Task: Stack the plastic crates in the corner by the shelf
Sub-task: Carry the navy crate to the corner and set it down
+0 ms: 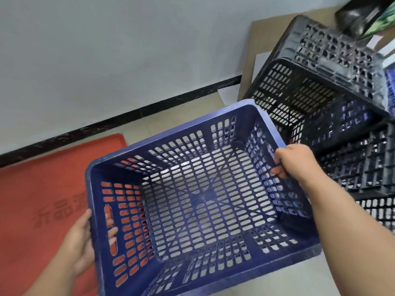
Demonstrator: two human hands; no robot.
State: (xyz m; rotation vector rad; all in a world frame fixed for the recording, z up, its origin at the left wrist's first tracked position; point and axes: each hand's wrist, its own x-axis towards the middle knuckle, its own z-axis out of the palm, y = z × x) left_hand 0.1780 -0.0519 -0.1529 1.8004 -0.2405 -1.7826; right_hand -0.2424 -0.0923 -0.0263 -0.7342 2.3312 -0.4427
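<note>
A blue perforated plastic crate [192,189] fills the middle of the view, empty and open side up, held above the floor. My left hand [82,240] grips its left wall, fingers through the handle slot. My right hand [292,161] grips the rim of its right wall. To the right stands a stack of black perforated crates [320,99]; the top one is tilted and empty. Another black crate [363,167] sits lower in the stack, just beyond my right hand.
A red floor mat [42,199] with characters lies at the left under the crate. A white wall [106,50] with a black skirting [149,110] runs behind. Cardboard [256,50] leans behind the black crates. A dark object [363,16] sits at the top right.
</note>
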